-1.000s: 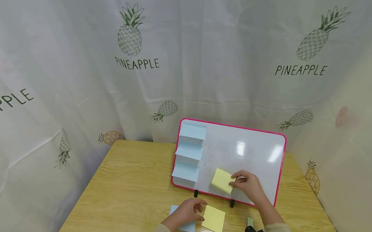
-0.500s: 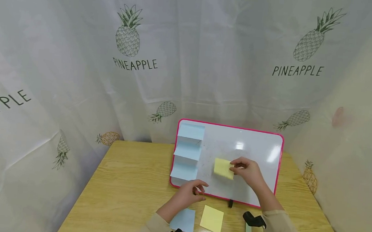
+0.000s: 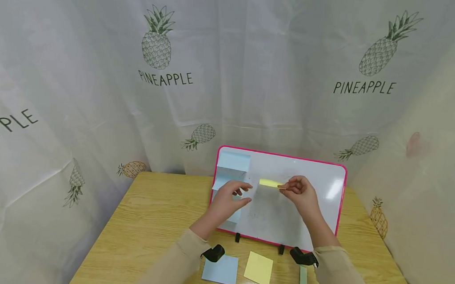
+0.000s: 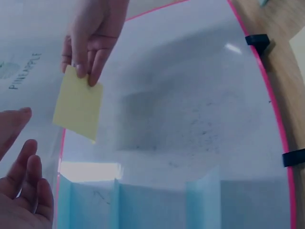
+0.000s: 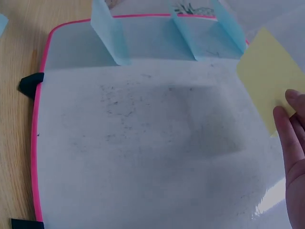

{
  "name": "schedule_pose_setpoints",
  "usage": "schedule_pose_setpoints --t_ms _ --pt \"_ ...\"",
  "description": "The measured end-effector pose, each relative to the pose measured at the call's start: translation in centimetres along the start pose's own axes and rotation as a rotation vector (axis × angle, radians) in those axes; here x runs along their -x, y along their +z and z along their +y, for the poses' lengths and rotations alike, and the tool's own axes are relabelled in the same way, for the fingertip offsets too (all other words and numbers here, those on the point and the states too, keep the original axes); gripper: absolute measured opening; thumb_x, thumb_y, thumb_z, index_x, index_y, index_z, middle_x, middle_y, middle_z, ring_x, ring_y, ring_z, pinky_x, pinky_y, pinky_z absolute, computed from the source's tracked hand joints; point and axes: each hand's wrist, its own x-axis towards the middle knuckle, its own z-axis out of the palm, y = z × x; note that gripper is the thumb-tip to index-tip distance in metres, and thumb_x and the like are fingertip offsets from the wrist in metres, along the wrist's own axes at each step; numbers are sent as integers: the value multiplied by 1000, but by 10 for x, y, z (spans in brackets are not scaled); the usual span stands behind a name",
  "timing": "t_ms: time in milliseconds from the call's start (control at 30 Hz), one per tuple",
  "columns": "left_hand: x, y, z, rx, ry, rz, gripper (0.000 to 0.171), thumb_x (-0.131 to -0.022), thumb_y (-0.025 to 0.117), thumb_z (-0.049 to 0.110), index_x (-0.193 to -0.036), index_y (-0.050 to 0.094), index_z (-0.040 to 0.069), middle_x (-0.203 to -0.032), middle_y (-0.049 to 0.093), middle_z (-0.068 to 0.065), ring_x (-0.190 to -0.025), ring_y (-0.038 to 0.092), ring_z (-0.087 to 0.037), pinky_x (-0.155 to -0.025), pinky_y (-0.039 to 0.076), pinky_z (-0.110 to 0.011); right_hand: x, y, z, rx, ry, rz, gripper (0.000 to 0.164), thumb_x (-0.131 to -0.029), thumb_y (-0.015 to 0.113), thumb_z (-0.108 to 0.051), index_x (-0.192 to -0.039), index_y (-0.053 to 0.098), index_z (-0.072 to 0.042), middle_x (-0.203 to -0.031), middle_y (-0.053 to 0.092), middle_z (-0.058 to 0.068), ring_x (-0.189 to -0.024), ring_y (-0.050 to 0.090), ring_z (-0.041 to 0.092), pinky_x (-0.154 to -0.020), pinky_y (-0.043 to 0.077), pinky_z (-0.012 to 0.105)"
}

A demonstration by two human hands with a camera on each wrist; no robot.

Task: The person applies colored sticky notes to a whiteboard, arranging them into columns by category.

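Observation:
Between thumb and fingers, my right hand (image 3: 300,196) pinches a yellow sticky note (image 3: 269,183) by its right edge. In the head view the note is seen nearly edge-on, in front of the upper part of a whiteboard (image 3: 273,217) with a pink frame. The right wrist view shows the note's flat face (image 5: 269,76), apart from the board. My left hand (image 3: 224,200) hovers left of the note with fingers loosely bent and nothing in them. Behind it, light blue sticky notes (image 3: 234,161) stick in a column on the board's left side, their lower edges lifting; the left hand partly hides them.
On the wooden table (image 3: 156,225), before the board, lie a blue sticky note pad (image 3: 220,270), a yellow pad (image 3: 258,269) and a narrow green pad (image 3: 303,282). Black feet (image 3: 238,237) hold the board. A pineapple-print curtain (image 3: 257,73) hangs behind.
My right hand has raised the yellow note from the board's lower part to its upper part, tilting it edge-on. The left hand has risen from the pads to beside the note.

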Motion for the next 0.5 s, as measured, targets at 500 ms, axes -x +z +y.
schedule_pose_setpoints --t_ms 500 --pt "-74 -13 -2 -111 -40 109 30 -89 73 17 -118 68 12 -106 63 -2 -95 56 -18 -81 49 -28 -23 19 1 -138 -74 119 39 -82 72 9 -116 52 12 -100 62 9 -95 65 14 -82 52 24"
